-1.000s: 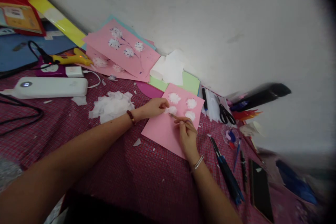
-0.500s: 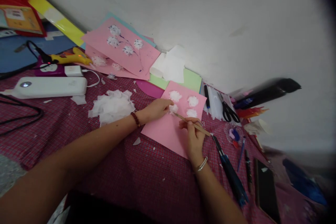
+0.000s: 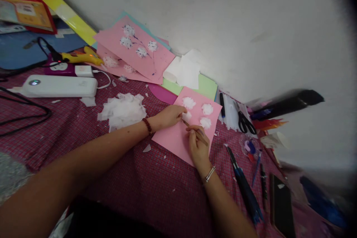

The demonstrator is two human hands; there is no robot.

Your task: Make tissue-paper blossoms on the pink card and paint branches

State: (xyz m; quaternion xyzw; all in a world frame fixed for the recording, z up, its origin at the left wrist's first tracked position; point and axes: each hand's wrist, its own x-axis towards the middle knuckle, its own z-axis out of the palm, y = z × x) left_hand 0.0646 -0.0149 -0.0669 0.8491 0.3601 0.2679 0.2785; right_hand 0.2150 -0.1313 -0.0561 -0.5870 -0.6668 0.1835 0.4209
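A pink sheet of paper point(image 3: 174, 139) lies at a slant in front of me, bearing several fluffy white paper tufts point(image 3: 206, 109). My left hand point(image 3: 170, 116) reaches in from the left, its fingers closed and fingertips against the lower left tuft point(image 3: 186, 116); what they pinch is hidden. In my right hand point(image 3: 199, 148) is a thin wooden stick point(image 3: 201, 136), its tip pointing at that same tuft beside the left fingertips. The right wrist rests low over the sheet's right part.
Left of the sheet is a pile of white paper pieces point(image 3: 122, 111). Behind it are a white power bank point(image 3: 61, 86), a yellow glue gun point(image 3: 82, 57) and finished pink cards point(image 3: 136, 54). To the right lie scissors point(image 3: 245, 122), a blue-handled tool point(image 3: 247, 189) and a phone point(image 3: 281, 204).
My right hand has moved slightly left, bringing the stick closer to my left fingertips and tilting it more steeply. My left hand stays at the same tuft; the view has shifted slightly.
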